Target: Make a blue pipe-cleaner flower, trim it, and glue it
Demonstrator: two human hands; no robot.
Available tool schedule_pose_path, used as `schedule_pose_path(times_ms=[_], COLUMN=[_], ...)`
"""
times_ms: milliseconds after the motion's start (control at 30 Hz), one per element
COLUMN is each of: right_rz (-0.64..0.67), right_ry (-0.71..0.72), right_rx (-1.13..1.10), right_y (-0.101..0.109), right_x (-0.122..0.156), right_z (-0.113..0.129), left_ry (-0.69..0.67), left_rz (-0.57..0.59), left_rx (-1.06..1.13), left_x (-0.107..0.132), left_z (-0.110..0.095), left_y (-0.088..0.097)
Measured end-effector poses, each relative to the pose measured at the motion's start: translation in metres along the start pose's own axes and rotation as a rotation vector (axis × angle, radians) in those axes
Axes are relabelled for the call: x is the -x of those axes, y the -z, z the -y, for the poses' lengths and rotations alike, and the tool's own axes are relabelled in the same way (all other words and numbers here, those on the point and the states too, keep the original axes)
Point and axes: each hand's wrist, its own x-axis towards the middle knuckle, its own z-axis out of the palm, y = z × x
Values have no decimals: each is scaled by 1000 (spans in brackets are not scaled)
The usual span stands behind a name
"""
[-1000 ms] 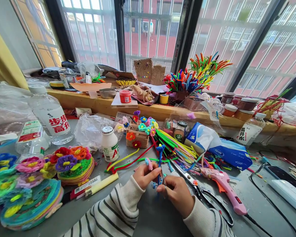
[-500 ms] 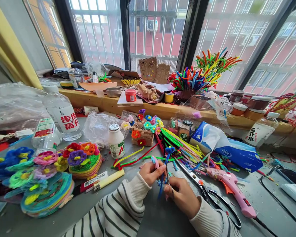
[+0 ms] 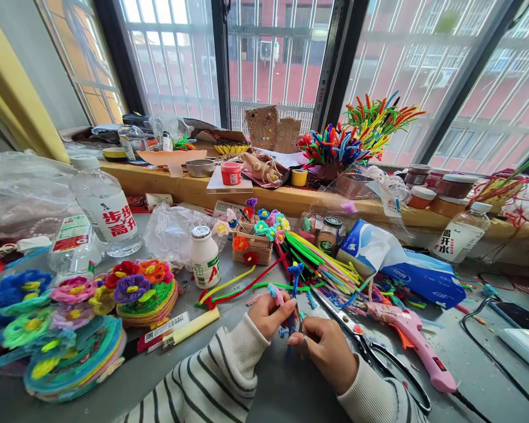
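My left hand (image 3: 271, 314) and my right hand (image 3: 326, 349) meet over the grey table (image 3: 264, 388), both pinched on a blue pipe cleaner (image 3: 294, 276) with a curled top that stands up between them. A pink pipe cleaner piece (image 3: 275, 292) sticks up from my left fingers. Both sleeves are white with dark stripes. Just right of my right hand lie scissors (image 3: 365, 346) and a pink glue gun (image 3: 412, 338).
A pile of loose pipe cleaners (image 3: 321, 264) and a small flower basket (image 3: 251, 244) lie beyond my hands. Stacked pipe-cleaner flowers (image 3: 70, 329) fill the left. Bottles (image 3: 108, 205), a blue tissue pack (image 3: 405, 267) and a cluttered wooden sill (image 3: 264, 194) stand behind.
The view shifted slightly. My hands stay pinched together on the blue pipe cleaner, working its lower part; its stem looks shorter below my fingers than half a second ago.
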Motion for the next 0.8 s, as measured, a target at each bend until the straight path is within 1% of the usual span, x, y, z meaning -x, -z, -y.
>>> schedule_pose_path(times_ms=[100, 167, 267, 333, 467, 567, 700, 800], right_rz=[5, 6, 6, 37, 121, 126, 108, 66], right_ry=[9, 3, -12, -1, 59, 80, 53, -2], right_rx=[35, 38, -1, -60, -155, -168, -148, -104], right_y=[1, 0, -1, -3, -5, -5, -3, -1], right_x=[-1, -1, 0, 2, 3, 3, 2, 1], right_z=[0, 1, 1, 1, -1, -2, -1, 1], left_ry=[-11, -18, -19, -30, -27, -17, -28, -27], left_rz=[-101, -123, -69, -33, 15, 55, 37, 25], left_rx=[6, 4, 45, 83, 125, 144, 133, 111], left_x=[-1, -1, 0, 0, -1, -2, -2, -2], left_z=[2, 0, -4, -5, -2, 2, 1, -3], left_y=[0, 0, 0, 0, 0, 0, -1, 0])
